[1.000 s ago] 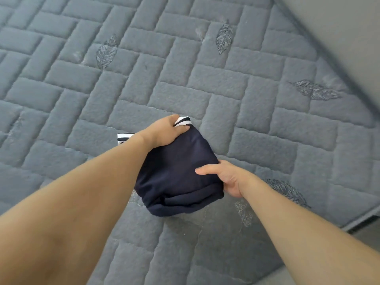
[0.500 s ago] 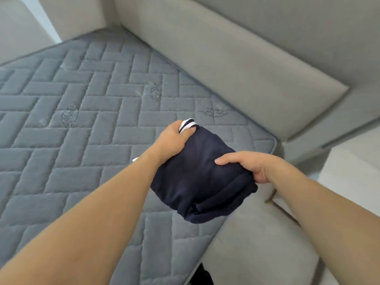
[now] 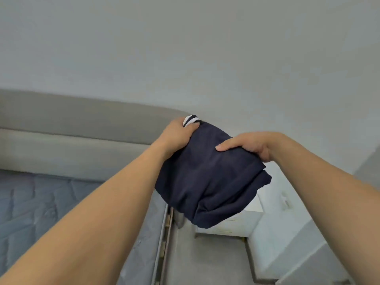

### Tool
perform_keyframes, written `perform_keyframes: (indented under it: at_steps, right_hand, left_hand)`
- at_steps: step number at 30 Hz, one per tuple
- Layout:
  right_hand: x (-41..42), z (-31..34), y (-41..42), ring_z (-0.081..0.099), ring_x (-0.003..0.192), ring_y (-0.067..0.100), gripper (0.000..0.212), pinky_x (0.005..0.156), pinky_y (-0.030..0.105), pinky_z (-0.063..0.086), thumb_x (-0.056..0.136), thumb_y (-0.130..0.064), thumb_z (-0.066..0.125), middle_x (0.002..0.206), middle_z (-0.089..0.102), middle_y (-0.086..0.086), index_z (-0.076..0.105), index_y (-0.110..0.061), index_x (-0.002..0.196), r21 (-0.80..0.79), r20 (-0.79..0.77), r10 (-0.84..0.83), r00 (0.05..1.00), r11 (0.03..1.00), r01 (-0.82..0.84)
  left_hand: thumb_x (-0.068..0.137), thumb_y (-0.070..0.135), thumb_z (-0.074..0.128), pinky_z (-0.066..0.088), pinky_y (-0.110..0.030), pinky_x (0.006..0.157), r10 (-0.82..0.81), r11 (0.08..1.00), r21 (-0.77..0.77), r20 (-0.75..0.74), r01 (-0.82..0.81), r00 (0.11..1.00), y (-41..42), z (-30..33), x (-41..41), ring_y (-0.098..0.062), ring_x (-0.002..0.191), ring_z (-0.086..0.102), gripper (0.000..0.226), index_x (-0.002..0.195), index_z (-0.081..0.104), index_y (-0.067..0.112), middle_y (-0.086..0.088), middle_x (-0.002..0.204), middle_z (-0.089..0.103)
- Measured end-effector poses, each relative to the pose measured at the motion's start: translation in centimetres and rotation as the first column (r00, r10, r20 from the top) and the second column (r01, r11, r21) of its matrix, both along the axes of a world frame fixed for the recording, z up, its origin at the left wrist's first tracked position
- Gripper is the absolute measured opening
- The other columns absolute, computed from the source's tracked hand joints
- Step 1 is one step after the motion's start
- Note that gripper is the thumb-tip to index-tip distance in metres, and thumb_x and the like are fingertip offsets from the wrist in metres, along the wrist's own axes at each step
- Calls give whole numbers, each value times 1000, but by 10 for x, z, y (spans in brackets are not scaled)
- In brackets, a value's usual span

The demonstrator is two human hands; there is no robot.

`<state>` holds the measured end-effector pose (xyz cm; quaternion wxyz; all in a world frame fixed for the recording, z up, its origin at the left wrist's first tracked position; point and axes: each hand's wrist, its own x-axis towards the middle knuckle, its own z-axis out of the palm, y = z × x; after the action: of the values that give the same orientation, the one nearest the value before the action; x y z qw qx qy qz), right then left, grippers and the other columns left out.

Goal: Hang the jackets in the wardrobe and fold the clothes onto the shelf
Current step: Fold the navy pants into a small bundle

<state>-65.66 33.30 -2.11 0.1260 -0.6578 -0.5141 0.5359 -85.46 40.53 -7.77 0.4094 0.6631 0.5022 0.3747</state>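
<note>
From the head camera, we held the folded navy garment (image 3: 207,177) in the air with our 2 hands, above the gap beside the bed (image 3: 41,204). Our left hand (image 3: 176,134) gripped the garment's far corner, the thumb pinching a white-and-dark striped trim (image 3: 190,120) against the fingers. Our right hand (image 3: 253,145) clasped the garment's right edge, thumb laid flat on top and fingers curled underneath. The garment sagged between them, its folded layers showing at the right side. Left of the garment ran the padded grey headboard (image 3: 72,124), with the quilted mattress below it. Under the garment stood a white nightstand (image 3: 236,223), partly hidden by it. A plain wall (image 3: 185,48) filled the space above the garment.
</note>
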Motion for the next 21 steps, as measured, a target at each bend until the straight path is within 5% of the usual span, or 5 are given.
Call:
perform_keyframes:
  at_steps: [3,10,13,17,21]
  right_hand:
    - [70,41,-28,71,100,30,42,92,42,53,83,-37,71,109,73,13,69,-8,115,96,-11,-146,989,985,146]
    - [210,110,-103,71,100,31,42,89,40,54,83,-32,71,109,73,13,67,-8,118,300,-105,-443,890,839,453]
    - [252,130,-135,70,101,32,43,90,41,54,83,-33,72,108,74,13,68,-9,117,366,-131,-565,815,736,569]
    - [292,151,-179,72,90,31,42,82,38,55,81,-37,73,101,75,14,70,-9,112,431,-187,-722,666,549,716]
    - [321,167,-212,71,94,33,48,89,42,54,76,-39,77,100,75,15,70,-9,112,492,-279,-836,473,298,818]
  left_hand:
    - [97,47,54,50,-27,76,-102,993,66,5,101,995,-1,48,74,-11,84,62,34,107,63,15,1,103,68]
    - [79,74,57,53,-40,94,-449,881,158,-11,445,893,-10,126,233,-13,99,68,55,111,64,30,10,108,70]
    - [63,89,59,52,-41,95,-537,837,86,-53,540,842,-14,142,283,-15,101,69,77,116,63,33,11,111,70]
    - [67,88,56,48,-37,91,-597,799,46,-54,599,801,-20,154,353,-17,105,62,88,121,57,19,5,118,62]
    - [64,84,66,38,-45,93,-629,735,-128,238,666,740,-36,159,424,-24,120,47,105,141,36,18,5,134,46]
